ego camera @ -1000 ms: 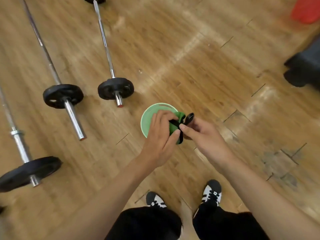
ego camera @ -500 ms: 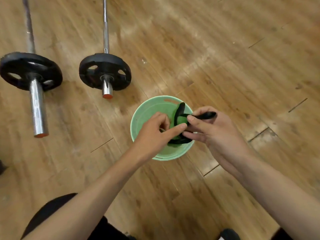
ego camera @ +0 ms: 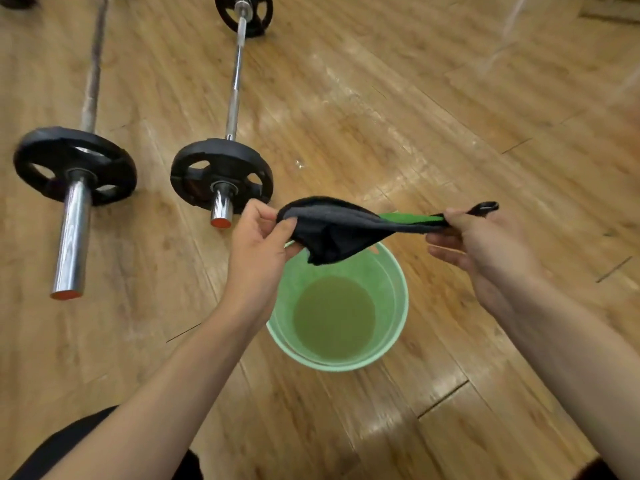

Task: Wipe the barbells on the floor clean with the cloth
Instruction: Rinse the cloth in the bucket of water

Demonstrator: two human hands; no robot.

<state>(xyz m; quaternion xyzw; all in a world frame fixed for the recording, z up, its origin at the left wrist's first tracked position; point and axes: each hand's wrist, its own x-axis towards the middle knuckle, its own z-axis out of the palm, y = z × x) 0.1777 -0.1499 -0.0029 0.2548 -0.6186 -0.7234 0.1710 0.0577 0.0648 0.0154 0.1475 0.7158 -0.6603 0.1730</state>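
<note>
Pinching the cloth (ego camera: 339, 230) at both ends. Left hand (ego camera: 258, 244): thumb pressed down on curled fingers, clamped on the rounded black edge. Right hand (ego camera: 485, 247): thumb and forefinger nipped tight on the narrow end, lower fingers hanging loosely bent beneath, holding nothing. Drawn out level between the 2 hands, in the air, above the bucket (ego camera: 391, 289). Black on the near face, with a bright green strip showing along the top toward the right hand and a small black loop (ego camera: 486, 206) sticking out past that grip. Sagging into a fold at the middle, hanging over the far rim of the bucket; whether touching the rim, cannot tell. Below: pale green bucket, upright on the wooden floor (ego camera: 398, 116), with murky yellowish water (ego camera: 334, 317) at the bottom. Just left of the left hand, on the floor: right barbell (ego camera: 233, 98), with near plate (ego camera: 221, 150) black and on edge, a short chrome stub with a red cap pointing toward the camera, and a thin bar running away to the far plate (ego camera: 256, 29) at the top edge. Further left, well apart from the cloth: left barbell (ego camera: 73, 237), roughly parallel, with left plate (ego camera: 72, 136) black and a longer chrome sleeve ending in a red cap; bar blurred higher up. At the bottom left corner, under the left forearm: dark trousers (ego camera: 62, 448).
</note>
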